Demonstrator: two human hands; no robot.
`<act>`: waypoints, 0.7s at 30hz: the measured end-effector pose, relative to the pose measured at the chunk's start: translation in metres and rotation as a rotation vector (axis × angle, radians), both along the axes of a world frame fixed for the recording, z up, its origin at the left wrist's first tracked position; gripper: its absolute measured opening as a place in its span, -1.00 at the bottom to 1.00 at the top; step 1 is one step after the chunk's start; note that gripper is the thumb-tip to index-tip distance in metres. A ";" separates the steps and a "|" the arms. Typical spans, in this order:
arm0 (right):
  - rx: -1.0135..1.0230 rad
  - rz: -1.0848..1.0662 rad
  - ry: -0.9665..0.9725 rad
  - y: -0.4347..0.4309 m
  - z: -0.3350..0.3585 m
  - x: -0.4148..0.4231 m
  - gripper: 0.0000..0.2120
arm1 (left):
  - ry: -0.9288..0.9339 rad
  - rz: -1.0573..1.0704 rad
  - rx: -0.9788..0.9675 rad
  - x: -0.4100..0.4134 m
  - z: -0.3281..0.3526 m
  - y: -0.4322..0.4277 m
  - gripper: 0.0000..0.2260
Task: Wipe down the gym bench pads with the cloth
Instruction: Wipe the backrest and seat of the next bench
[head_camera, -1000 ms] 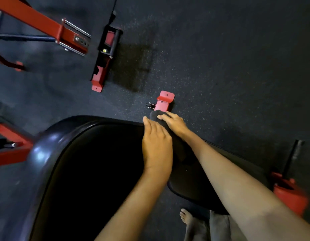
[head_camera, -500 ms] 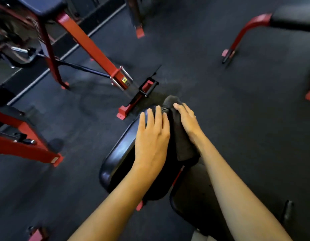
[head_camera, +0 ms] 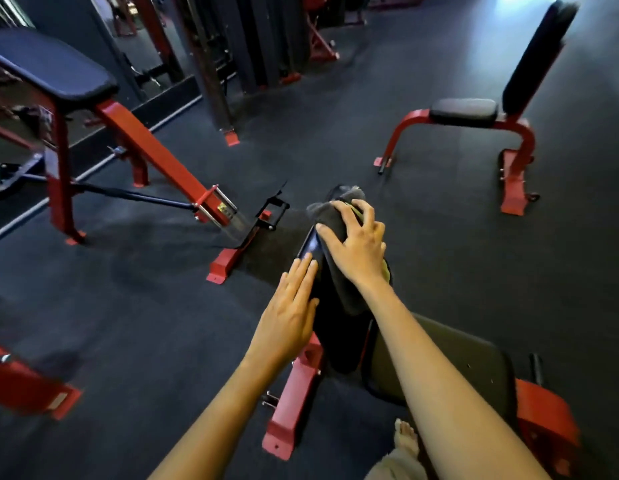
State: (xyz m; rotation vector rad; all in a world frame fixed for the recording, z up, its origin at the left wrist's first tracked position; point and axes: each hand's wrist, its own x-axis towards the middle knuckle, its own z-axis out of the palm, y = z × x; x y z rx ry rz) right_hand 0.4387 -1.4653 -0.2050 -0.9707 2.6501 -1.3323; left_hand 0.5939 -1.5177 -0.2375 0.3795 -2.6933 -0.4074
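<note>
A dark grey cloth (head_camera: 339, 216) is draped over the top edge of the upright black back pad (head_camera: 330, 327) of a red-framed bench, in the middle of the head view. My right hand (head_camera: 356, 242) presses flat on the cloth with fingers spread. Just below and to the left, my left hand (head_camera: 290, 313) lies flat against the pad's left side, fingers together, holding nothing. The black seat pad (head_camera: 474, 365) lies under my right forearm.
A red-framed machine with a black pad (head_camera: 55, 71) stands at the left, its foot (head_camera: 228, 261) close to my bench. Another red bench (head_camera: 474, 116) with an upright back stands at the far right. Dark rubber floor lies all around. A bare foot (head_camera: 407, 438) shows at the bottom.
The view has lifted from looking straight down on the pad to looking across the gym. My right hand has come on top of the cloth at the pad's top edge; my left hand slid lower.
</note>
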 end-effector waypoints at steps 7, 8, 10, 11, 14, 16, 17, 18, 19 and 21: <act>-0.081 -0.049 0.200 0.016 -0.027 0.064 -0.50 | 0.045 -0.124 0.131 0.025 -0.023 -0.012 -0.46; -0.098 -0.049 0.220 0.019 -0.032 0.068 -0.51 | 0.050 -0.138 0.127 0.027 -0.025 -0.015 -0.47; -0.152 -0.041 0.209 0.024 -0.040 0.070 -0.53 | 0.075 -0.167 0.132 0.029 -0.025 -0.021 -0.50; -0.200 -0.045 0.173 0.026 -0.042 0.070 -0.53 | 0.101 -0.176 0.133 0.029 -0.023 -0.024 -0.53; -0.393 -0.143 0.146 0.031 -0.039 0.074 -0.56 | 0.235 -0.145 0.208 0.030 -0.012 -0.030 -0.62; -0.532 -0.224 0.169 0.029 -0.032 0.078 -0.59 | 0.326 -0.117 0.338 0.025 0.001 -0.033 -0.64; -0.588 -0.254 0.162 0.026 -0.029 0.080 -0.60 | 0.359 -0.112 0.393 0.020 0.008 -0.034 -0.63; -0.622 -0.268 0.148 0.022 -0.027 0.082 -0.59 | 0.378 -0.112 0.435 0.014 0.014 -0.036 -0.62; -0.608 -0.270 0.138 0.017 -0.029 0.085 -0.58 | 0.384 -0.118 0.464 0.008 0.020 -0.038 -0.59; -0.422 -0.253 0.150 0.007 -0.040 0.090 -0.51 | 0.368 -0.142 0.515 -0.009 0.032 -0.041 -0.55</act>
